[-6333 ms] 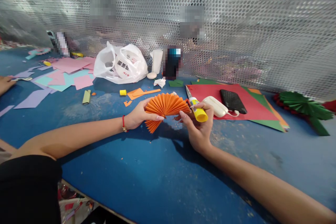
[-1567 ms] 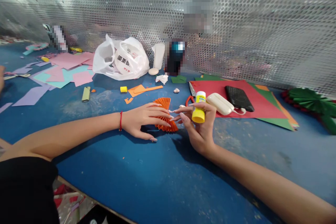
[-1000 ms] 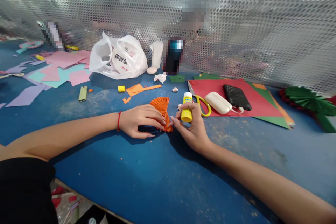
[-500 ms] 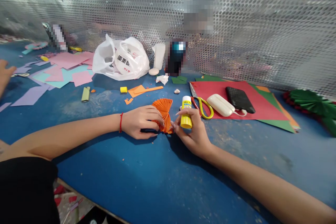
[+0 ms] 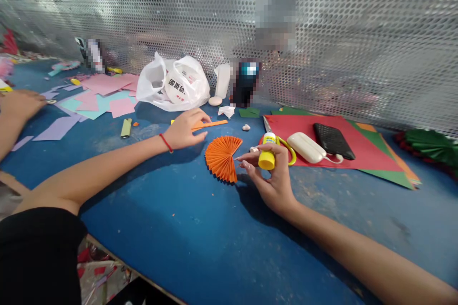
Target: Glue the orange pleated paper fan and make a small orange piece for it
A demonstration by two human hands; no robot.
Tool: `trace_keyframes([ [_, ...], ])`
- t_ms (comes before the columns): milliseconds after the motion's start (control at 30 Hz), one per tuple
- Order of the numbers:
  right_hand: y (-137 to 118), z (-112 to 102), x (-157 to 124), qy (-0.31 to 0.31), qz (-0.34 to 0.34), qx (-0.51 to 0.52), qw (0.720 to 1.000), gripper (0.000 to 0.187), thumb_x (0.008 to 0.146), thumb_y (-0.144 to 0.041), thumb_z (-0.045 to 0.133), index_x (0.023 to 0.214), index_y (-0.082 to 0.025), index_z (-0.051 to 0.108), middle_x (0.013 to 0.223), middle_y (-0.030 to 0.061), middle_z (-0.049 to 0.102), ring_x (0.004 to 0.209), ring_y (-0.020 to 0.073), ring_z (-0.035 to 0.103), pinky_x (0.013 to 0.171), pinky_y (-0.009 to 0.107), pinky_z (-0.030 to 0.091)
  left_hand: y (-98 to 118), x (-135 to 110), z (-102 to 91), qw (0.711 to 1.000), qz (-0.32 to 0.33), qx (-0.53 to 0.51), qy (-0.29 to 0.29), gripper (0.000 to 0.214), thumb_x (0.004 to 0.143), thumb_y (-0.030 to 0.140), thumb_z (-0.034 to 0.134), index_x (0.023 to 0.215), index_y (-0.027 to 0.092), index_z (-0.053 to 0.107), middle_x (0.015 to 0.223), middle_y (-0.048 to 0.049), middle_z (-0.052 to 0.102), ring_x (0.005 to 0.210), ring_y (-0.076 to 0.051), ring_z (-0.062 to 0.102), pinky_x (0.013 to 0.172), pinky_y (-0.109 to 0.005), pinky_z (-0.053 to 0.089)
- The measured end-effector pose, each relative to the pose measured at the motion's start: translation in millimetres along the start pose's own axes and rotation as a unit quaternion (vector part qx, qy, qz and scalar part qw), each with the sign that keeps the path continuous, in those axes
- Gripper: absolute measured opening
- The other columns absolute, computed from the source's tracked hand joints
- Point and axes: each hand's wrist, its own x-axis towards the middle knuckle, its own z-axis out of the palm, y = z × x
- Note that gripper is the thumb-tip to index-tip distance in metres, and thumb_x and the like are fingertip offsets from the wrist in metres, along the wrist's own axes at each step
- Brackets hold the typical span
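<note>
My right hand (image 5: 274, 178) holds a yellow glue stick (image 5: 267, 152), its white end up, tucked among the fingers. The thumb and fingertips of that hand reach close to the pleated orange paper fan (image 5: 222, 159), which lies spread on the blue table (image 5: 200, 248); whether they touch it I cannot tell. Farther back, my left hand (image 5: 188, 128), with a red cord on its wrist, is over the orange paper scraps (image 5: 214, 123), thumb and fingers apart. It hides most of the scraps and nearly all of something small and yellow beside them.
To the right, scissors (image 5: 288, 150), a white corded case (image 5: 306, 147) and a black case (image 5: 334, 140) lie by or on red paper (image 5: 368, 152). A white plastic bag (image 5: 153, 88) stands behind. Another person's hand (image 5: 23, 102) is at the left near pastel sheets (image 5: 55, 127).
My left hand has left the fan and moved back to the orange scraps. The fan now lies wider open. My right hand keeps the glue stick beside it.
</note>
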Motion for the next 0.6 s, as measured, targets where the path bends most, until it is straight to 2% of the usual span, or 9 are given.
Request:
trace_keyframes([
  [100, 0.7, -0.1, 0.0, -0.008, 0.007, 0.006, 1.0, 0.036, 0.091, -0.02, 0.06, 0.117, -0.03, 0.037, 0.096, 0.0027, 0.072, 0.093, 0.0223, 0.07, 0.086, 0.046, 0.054, -30.6, 3.0, -5.5, 0.998, -0.049, 0.026, -0.044, 0.03, 0.077, 0.029, 0.064, 0.105, 0.017, 0.064, 0.119, -0.0125, 0.057, 0.108, -0.027, 0.058, 0.097, -0.046, 0.047],
  [167, 1.4, -0.3, -0.2, -0.011, 0.011, 0.007, 1.0, 0.036, 0.091, -0.021, 0.059, 0.117, -0.031, 0.036, 0.097, 0.002, 0.072, 0.092, 0.0225, 0.071, 0.084, 0.046, 0.056, -41.6, 1.0, -9.1, 0.994, -0.062, 0.034, -0.082, 0.022, 0.078, 0.031, 0.065, 0.094, 0.017, 0.066, 0.115, -0.0125, 0.059, 0.105, -0.028, 0.06, 0.094, -0.045, 0.048],
  [233, 2.4, -0.3, -0.2, -0.008, 0.013, 0.003, 1.0, 0.035, 0.092, -0.022, 0.059, 0.117, -0.031, 0.036, 0.098, 0.0016, 0.072, 0.091, 0.0225, 0.072, 0.084, 0.047, 0.057, -43.4, -0.8, -12.7, 0.991, -0.061, 0.034, -0.115, 0.015, 0.081, 0.031, 0.063, 0.086, 0.016, 0.065, 0.112, -0.0117, 0.061, 0.104, -0.026, 0.06, 0.093, -0.042, 0.048],
  [400, 4.1, 0.2, 0.0, -0.002, 0.017, 0.0, 1.0, 0.035, 0.092, -0.024, 0.06, 0.117, -0.031, 0.037, 0.099, 0.0016, 0.071, 0.093, 0.0235, 0.072, 0.087, 0.05, 0.057, -30.7, 1.3, -15.5, 0.982, -0.024, 0.003, -0.185, 0.015, 0.083, 0.032, 0.068, 0.082, 0.018, 0.063, 0.117, -0.0058, 0.066, 0.11, -0.02, 0.061, 0.094, -0.031, 0.047],
  [467, 3.7, 0.3, -0.2, -0.002, 0.019, 0.003, 1.0, 0.034, 0.092, -0.025, 0.06, 0.117, -0.03, 0.037, 0.099, 0.002, 0.072, 0.092, 0.0235, 0.072, 0.089, 0.051, 0.056, -29.0, 1.6, -13.3, 0.984, -0.034, 0.004, -0.174, 0.013, 0.086, 0.031, 0.064, 0.086, 0.018, 0.063, 0.112, -0.0059, 0.068, 0.105, -0.018, 0.063, 0.09, -0.03, 0.048],
  [600, 2.4, -0.1, -0.8, -0.003, 0.014, -0.001, 1.0, 0.033, 0.093, -0.026, 0.06, 0.117, -0.03, 0.038, 0.098, 0.0029, 0.073, 0.089, 0.0229, 0.072, 0.088, 0.051, 0.055, -35.0, 0.1, -10.5, 0.99, -0.078, 0.032, -0.113, 0.019, 0.095, 0.027, 0.047, 0.1, 0.015, 0.061, 0.1, -0.0102, 0.069, 0.091, -0.019, 0.064, 0.081, -0.033, 0.048],
])
